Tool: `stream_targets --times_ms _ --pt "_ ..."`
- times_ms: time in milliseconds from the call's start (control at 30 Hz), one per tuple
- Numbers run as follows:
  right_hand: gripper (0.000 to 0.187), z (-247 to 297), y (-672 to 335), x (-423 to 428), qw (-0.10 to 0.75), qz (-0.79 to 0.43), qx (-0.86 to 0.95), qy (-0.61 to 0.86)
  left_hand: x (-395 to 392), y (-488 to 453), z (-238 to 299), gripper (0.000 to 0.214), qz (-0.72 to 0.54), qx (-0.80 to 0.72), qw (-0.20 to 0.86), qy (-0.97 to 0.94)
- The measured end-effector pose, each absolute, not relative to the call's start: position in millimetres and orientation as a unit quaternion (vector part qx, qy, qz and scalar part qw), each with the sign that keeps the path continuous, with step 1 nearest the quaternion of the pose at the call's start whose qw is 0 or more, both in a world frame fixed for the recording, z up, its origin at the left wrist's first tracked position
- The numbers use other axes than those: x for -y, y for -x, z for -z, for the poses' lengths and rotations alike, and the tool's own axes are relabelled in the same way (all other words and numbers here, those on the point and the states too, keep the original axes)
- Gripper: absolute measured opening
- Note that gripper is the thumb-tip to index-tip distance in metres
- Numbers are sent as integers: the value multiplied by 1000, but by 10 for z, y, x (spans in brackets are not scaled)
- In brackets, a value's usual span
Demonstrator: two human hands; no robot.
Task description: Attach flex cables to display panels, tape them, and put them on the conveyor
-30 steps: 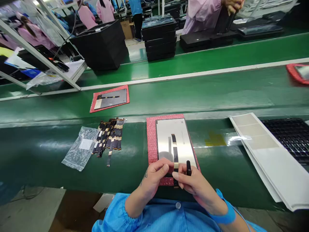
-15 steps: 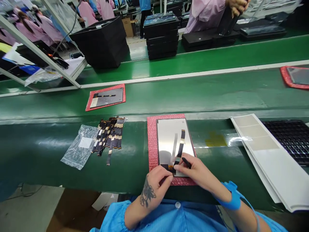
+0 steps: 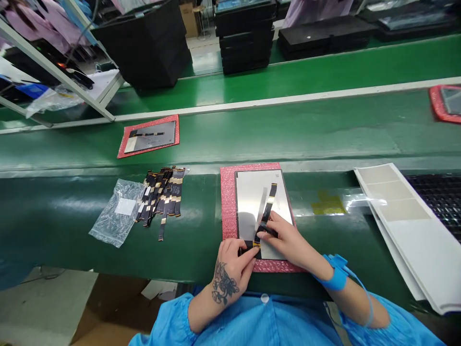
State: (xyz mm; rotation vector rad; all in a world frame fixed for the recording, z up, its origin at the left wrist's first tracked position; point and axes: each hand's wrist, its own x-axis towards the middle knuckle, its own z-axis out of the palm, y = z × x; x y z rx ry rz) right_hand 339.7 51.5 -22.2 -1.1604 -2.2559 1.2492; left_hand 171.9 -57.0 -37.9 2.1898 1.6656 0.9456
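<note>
A display panel (image 3: 248, 192) with a silvery back lies on pink bubble wrap (image 3: 227, 202) in front of me. A black flex cable (image 3: 271, 196) slants across the panel, its lower end at the gold connector near the bottom edge. My right hand (image 3: 286, 240) pinches this cable along its middle and also has a small dark tool (image 3: 269, 229) tucked in the fingers; the tool's kind is unclear. My left hand (image 3: 234, 262) rests at the panel's lower left, index fingertip on the connector area, fingers extended. A pale translucent strip (image 3: 261, 206) lies beside the cable.
Left of the panel are a pile of flex cables (image 3: 162, 194) and a clear plastic bag (image 3: 117, 211). Another wrapped panel (image 3: 153, 134) lies farther back. White sheets (image 3: 414, 240) and a black gridded tray (image 3: 435, 197) are at right. Black bins (image 3: 144, 48) stand behind.
My right hand has moved up along the flex cable, whose lower end now meets the connector. My left index finger has shifted onto the connector area. The camera view has tilted down slightly.
</note>
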Motion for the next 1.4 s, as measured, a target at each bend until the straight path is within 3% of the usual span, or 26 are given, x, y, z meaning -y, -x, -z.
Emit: stream_targets --times_ms 467,867,1133,1400 --pt "19 126 -3356 -540 69 -406 815 407 571 -1760 403 21 -336 -604 161 -704" --pt "17 94 -3336 -536 66 -391 828 398 543 -1734 330 19 -315 -616 225 -686" --pt "16 67 -3338 -549 42 -378 838 391 633 -1713 346 19 -353 -587 148 -713" --pt "15 92 -3314 -538 53 -368 844 386 629 -1724 351 19 -352 -588 137 -715"
